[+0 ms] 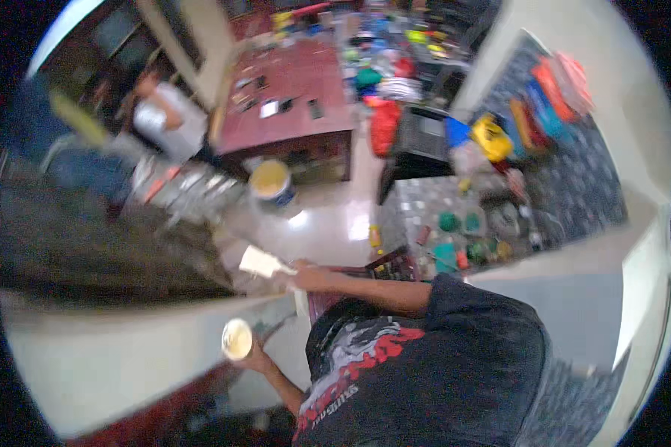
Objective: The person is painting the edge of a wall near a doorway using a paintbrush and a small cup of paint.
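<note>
The frame is blurred by motion. My right hand [302, 276] grips the handle of a flat, broad tool [261, 261] with a whitish head; whether it is a brush or a putty knife I cannot tell. Lower down, my left hand [254, 357] holds a small round tub [237, 338] by its side. Its open top faces up and shows a cream-coloured substance inside. The tool is apart from the tub, above it in the picture. Both arms reach out from my dark printed T-shirt [414, 363].
A bucket [269, 180] with a yellowish top stands on the shiny floor by a reddish table [291, 78] bearing several small items. A person [170, 120] in a white top is at the left. A black cabinet-like object [423, 137] and cluttered goods [475, 229] lie right. Pale wall [117, 346] runs lower left.
</note>
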Action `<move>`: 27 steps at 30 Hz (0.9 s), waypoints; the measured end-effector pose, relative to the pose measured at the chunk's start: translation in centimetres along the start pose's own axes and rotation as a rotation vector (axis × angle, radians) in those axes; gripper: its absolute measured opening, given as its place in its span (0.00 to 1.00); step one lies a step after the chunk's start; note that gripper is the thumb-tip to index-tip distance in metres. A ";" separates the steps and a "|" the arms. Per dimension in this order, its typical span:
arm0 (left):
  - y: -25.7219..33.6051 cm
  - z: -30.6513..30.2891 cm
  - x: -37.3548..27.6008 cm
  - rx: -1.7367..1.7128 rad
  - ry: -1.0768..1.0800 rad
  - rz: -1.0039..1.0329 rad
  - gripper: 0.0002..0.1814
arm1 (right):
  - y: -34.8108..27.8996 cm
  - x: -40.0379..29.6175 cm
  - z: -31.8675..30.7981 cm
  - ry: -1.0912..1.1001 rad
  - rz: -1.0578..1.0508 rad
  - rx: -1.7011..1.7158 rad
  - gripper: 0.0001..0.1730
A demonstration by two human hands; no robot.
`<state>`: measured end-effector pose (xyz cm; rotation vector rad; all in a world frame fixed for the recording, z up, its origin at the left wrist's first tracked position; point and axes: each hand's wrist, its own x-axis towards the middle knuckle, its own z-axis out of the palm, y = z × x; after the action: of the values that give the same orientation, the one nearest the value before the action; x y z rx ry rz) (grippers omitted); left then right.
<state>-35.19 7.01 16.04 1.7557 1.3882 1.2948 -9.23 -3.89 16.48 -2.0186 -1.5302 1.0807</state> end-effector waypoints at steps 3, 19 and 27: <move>1.5 -1.1 -1.1 -0.135 0.030 -0.079 0.48 | -0.2 1.5 0.8 0.162 -0.366 0.087 0.20; 5.6 -6.9 -7.4 0.023 0.513 -0.389 0.43 | -22.3 6.1 -2.8 0.282 -0.603 0.297 0.15; 5.1 -9.8 -8.1 -0.002 0.584 -0.397 0.43 | -20.5 9.7 7.5 0.246 -0.391 0.008 0.25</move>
<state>-42.11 -3.56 21.40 1.0438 1.9232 1.6335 -26.98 10.83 22.70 -1.6750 -1.6862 0.6588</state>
